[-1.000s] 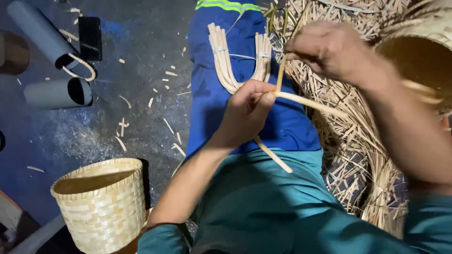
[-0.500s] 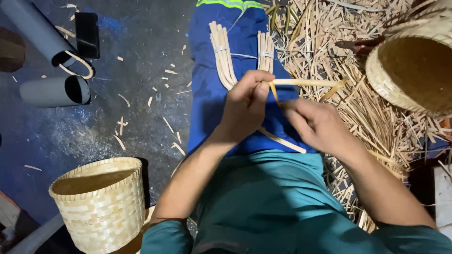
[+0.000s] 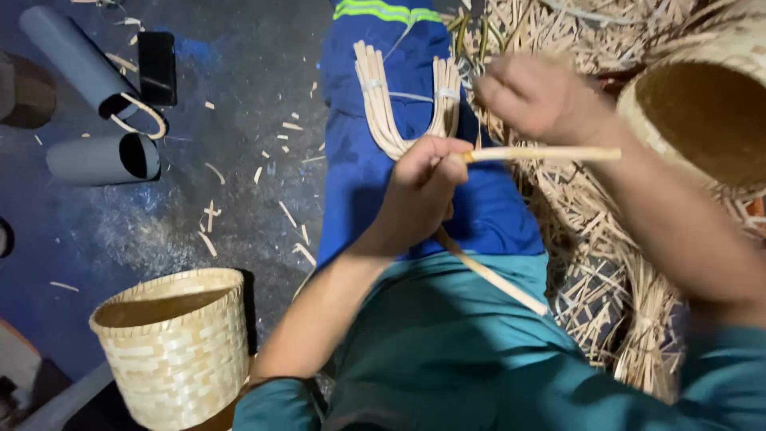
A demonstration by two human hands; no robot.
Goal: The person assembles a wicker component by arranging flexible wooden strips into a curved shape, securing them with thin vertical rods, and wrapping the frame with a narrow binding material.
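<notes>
My left hand (image 3: 423, 187) is closed on the bend of a U-shaped bundle of pale cane strips (image 3: 373, 96), which lies on my blue trouser leg (image 3: 359, 183) and is bound with white ties. A flat cane strip (image 3: 542, 153) sticks out to the right from that grip, and another strip (image 3: 495, 275) runs down over my lap. My right hand (image 3: 538, 96) is raised above and to the right of the bundle. It is blurred with curled fingers, and I cannot make out anything in it.
A woven bamboo basket (image 3: 171, 351) stands at lower left and a second basket (image 3: 702, 120) lies on its side at upper right. Two grey tubes (image 3: 100, 156) and a black box (image 3: 157, 68) lie on the dark floor. Cane offcuts (image 3: 606, 263) are heaped at right.
My right hand has risen from beside the left hand on my lap to up and right of the bundle. The strip in the left grip now points level to the right.
</notes>
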